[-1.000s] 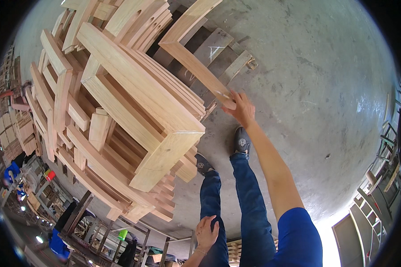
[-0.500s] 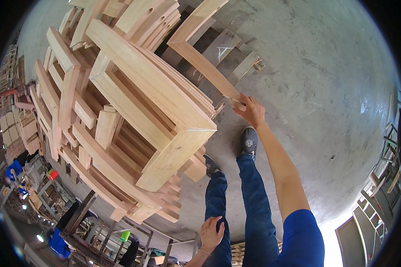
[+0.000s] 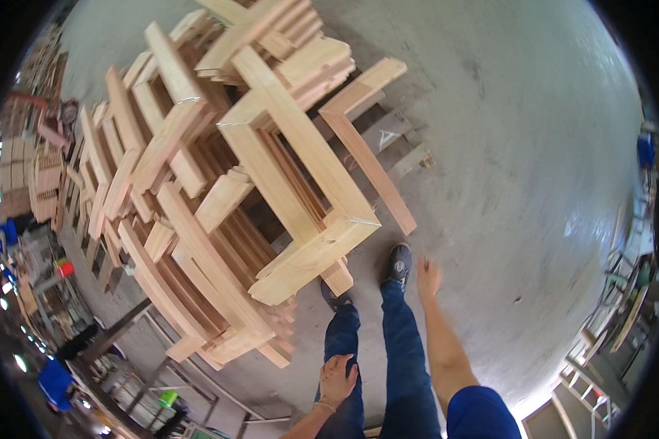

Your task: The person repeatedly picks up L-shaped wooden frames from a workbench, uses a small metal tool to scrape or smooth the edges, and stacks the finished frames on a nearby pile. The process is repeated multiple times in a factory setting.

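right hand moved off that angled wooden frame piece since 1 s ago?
Yes. The right hand has let go of the angled wooden frame piece and dropped back toward the person's body; it now hangs open beside the right shoe, touching nothing.

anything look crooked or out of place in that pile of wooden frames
One L-shaped frame piece leans off the right side of the frame stack, jutting over the concrete floor instead of lying flush. The stack itself is uneven. Both hands, left and right, are empty.
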A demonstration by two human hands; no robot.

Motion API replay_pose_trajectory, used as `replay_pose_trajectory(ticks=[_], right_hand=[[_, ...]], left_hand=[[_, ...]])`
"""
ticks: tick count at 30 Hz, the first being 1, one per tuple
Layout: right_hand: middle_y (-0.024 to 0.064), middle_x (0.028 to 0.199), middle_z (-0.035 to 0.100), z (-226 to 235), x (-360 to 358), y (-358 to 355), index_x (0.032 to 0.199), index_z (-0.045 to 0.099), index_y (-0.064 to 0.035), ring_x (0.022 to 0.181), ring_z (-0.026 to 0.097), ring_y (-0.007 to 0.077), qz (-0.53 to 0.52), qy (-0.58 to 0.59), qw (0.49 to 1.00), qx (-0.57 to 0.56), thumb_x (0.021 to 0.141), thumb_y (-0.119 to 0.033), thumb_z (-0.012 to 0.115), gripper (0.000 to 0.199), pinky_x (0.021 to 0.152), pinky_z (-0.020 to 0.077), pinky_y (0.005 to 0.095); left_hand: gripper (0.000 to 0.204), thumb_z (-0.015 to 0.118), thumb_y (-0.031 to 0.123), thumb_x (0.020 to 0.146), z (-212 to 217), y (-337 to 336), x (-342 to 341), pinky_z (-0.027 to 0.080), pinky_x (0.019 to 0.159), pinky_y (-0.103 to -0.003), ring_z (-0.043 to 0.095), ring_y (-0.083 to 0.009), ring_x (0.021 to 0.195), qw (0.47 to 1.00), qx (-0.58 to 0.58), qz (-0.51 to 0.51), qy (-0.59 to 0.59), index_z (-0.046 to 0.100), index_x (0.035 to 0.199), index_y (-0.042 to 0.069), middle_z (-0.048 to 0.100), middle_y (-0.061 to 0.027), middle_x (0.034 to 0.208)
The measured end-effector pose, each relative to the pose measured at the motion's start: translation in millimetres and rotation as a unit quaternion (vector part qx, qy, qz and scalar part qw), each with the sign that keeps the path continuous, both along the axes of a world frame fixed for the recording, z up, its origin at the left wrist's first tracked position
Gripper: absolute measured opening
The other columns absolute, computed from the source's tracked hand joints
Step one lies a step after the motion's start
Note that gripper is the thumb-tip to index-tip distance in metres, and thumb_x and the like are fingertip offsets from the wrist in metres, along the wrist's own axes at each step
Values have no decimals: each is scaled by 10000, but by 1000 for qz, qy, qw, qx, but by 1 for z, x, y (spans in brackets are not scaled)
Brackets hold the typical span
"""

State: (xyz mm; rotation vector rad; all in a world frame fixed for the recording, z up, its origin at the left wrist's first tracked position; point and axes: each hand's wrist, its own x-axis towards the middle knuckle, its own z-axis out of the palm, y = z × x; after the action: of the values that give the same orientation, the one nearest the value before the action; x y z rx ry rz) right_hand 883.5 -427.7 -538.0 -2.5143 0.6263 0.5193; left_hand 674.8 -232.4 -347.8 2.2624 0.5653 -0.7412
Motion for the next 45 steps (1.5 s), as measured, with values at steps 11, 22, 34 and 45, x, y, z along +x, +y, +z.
replay_pose_trajectory(ticks=[11,22,34,45], right_hand=[[100,606,587,118,-88,28,876,675,-34,530,542,184,-34,68,995,59,891,-325,501,340,519,409,344],[57,671,539,175,-54,63,1121,542,-67,388,343,57,-45,226,951,205,915,-327,465,340,337,283,217],[57,724,547,188,-49,52,1142,533,-115,452,383,73,-255,331,847,328,900,-274,512,290,353,271,192],[44,782,509,195,53,41,1175,529,-160,508,388,88,-377,306,736,472,899,-241,518,288,399,282,215]], left_hand=[[318,585,264,805,22,26,-29,368,903,-410,523,-257,1040,996,-22,84,-2,583,1092,128,574,-77,1040],[309,578,250,790,28,33,-51,383,879,-416,538,-262,1009,985,0,170,-27,603,1067,113,587,-87,1008],[298,559,261,808,35,23,-46,407,877,-430,538,-298,1009,949,2,302,91,589,1066,116,581,-132,1018],[328,481,320,881,39,19,45,441,771,-371,597,-283,866,906,-57,418,8,677,780,77,639,-128,876]])
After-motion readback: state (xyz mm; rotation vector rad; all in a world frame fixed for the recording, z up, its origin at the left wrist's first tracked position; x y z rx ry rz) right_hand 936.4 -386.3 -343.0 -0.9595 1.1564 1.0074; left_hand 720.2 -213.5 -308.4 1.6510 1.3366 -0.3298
